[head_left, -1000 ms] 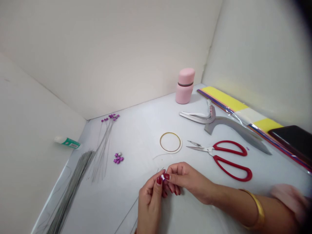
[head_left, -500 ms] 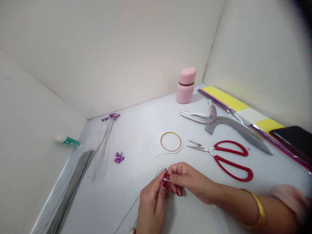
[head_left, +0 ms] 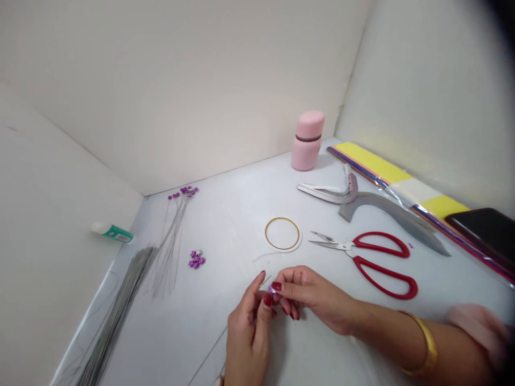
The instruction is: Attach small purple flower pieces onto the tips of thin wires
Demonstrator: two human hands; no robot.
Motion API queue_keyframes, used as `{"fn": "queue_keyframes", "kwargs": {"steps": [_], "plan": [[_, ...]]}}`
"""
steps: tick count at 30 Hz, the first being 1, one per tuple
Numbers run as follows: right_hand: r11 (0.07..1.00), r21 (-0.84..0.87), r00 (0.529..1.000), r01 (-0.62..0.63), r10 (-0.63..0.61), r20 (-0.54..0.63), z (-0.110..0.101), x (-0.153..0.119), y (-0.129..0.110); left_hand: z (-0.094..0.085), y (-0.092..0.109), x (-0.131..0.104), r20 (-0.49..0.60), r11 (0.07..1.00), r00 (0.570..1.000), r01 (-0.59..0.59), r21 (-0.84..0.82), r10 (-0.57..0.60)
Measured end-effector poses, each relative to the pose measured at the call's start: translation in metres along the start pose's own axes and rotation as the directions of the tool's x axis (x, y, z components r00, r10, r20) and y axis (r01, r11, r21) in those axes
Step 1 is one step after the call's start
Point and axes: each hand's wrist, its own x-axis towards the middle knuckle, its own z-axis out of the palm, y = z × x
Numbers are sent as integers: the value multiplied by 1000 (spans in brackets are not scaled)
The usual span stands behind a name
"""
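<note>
A small purple folded paper piece [head_left: 272,290], perhaps a star, is pinched between the thumb and index finger of my right hand [head_left: 309,292]. Just left of it is my left hand [head_left: 249,332], its thumb and index finger apart; the thumb tip is close to the piece. A thin grey wire [head_left: 207,356] runs under my left hand, and a wire end shows past its index fingertip. Whether the lower left fingers touch it is hidden. Several purple paper stars [head_left: 196,261] lie in a small pile to the left, with one silvery one.
Purple-tipped wires [head_left: 177,230] and a grey wire bundle [head_left: 120,316] lie left, near a green-white tube [head_left: 116,234]. Beyond my hands are a tape ring [head_left: 300,241], red-handled scissors [head_left: 414,289], a grey plier-like tool [head_left: 386,206], pink flask [head_left: 306,153], paper strips [head_left: 374,163] and phone [head_left: 483,230].
My left index finger and thumb have parted from the purple piece, the index finger lifting up and left. My right hand still pinches the piece and has barely moved.
</note>
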Motion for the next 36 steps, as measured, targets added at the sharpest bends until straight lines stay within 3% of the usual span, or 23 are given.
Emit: {"fn": "queue_keyframes", "kwargs": {"steps": [2,5,11,16,22,28,36], "plan": [[1000,0,1000,7,-7,-5,0,0,1,3,0,0,-84,999,996,-38,-30,36],[1000,-14,1000,19,-19,1,1,0,2,3,1,2,-139,993,984,-101,59,109],[997,-66,999,28,-26,23,-1,0,3,-11,-1,6,105,930,961,-276,244,257],[995,-93,997,19,-12,74,-2,0,2,-14,-2,8,151,919,966,-248,305,211],[995,-89,997,41,-35,66,-1,1,3,-12,0,8,169,938,960,-258,232,223],[992,-98,996,81,-76,49,1,0,5,-8,-3,5,88,987,988,-136,91,128],[935,-278,956,220,-263,-127,-1,-2,6,-11,-5,7,61,905,953,-300,303,295]]}}
